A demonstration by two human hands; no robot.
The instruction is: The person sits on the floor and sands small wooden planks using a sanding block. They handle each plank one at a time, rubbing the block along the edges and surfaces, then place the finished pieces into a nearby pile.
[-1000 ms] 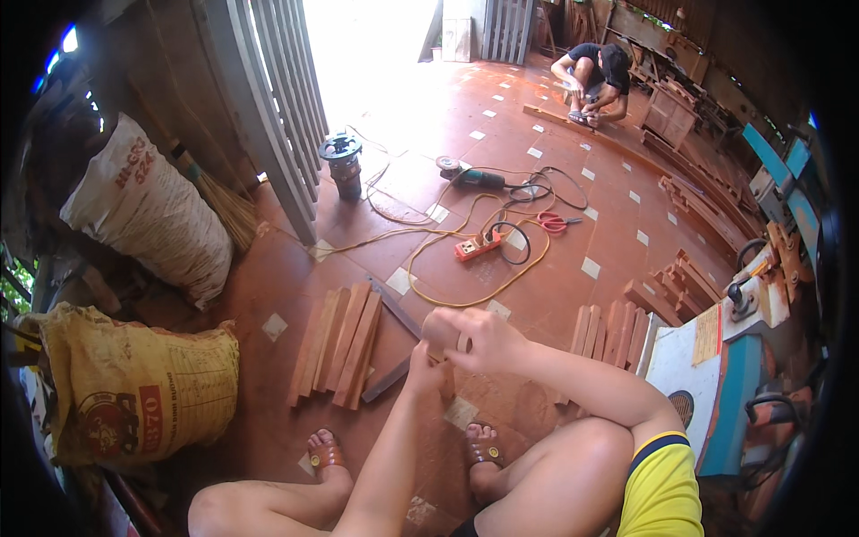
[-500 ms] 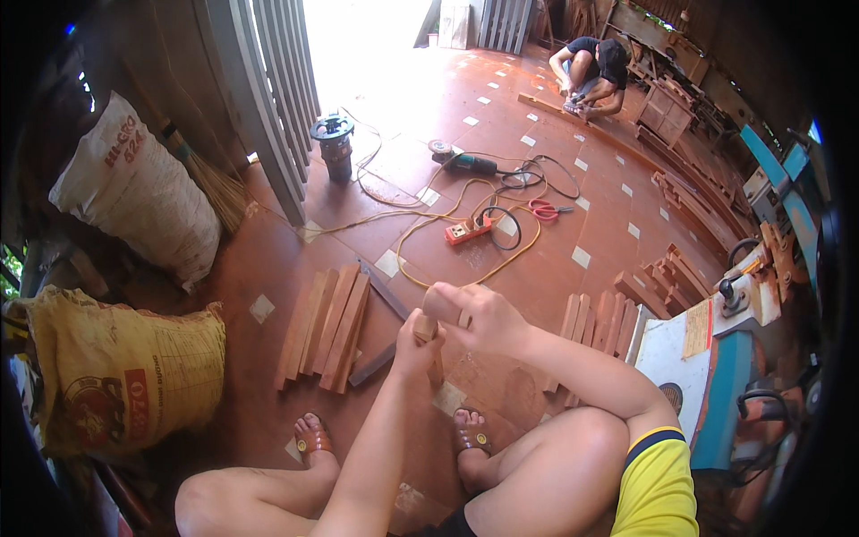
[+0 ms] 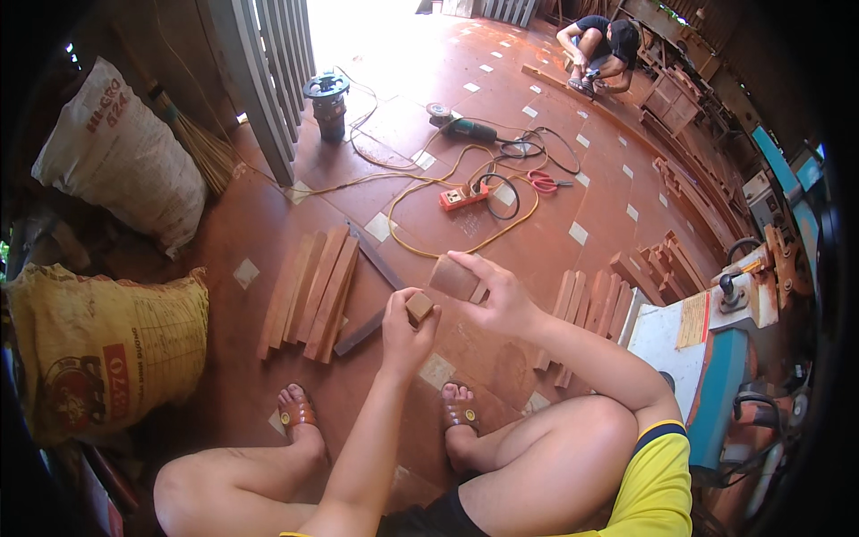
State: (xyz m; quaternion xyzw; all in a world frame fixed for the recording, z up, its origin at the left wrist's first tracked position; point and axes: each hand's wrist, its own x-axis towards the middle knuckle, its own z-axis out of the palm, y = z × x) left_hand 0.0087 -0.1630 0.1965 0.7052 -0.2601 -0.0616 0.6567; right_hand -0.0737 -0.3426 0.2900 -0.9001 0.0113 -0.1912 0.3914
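Note:
My left hand (image 3: 405,342) is closed around a wooden stick (image 3: 419,309), whose squared end points up out of the fist; its lower part is hidden. Just to the right and slightly higher, my right hand (image 3: 503,302) grips a brown sanding block (image 3: 455,278) between thumb and fingers. A small gap separates block and stick. On the tiles beyond my left hand lies a dark metal carpenter's square (image 3: 376,255), beside a row of cut wooden sticks (image 3: 315,291). More sticks (image 3: 586,309) lie to the right of my hands.
A yellow sack (image 3: 116,349) and a white sack (image 3: 121,166) stand at left. Ahead lie an angle grinder (image 3: 465,129), an orange power strip (image 3: 463,196), red scissors (image 3: 546,181) and cords. A white-and-teal machine (image 3: 667,336) stands at right. A person (image 3: 595,54) crouches far off.
The sanding block has come away from the stick's end, up and to the right. Both hands have separated slightly, and the whole view has shifted a little.

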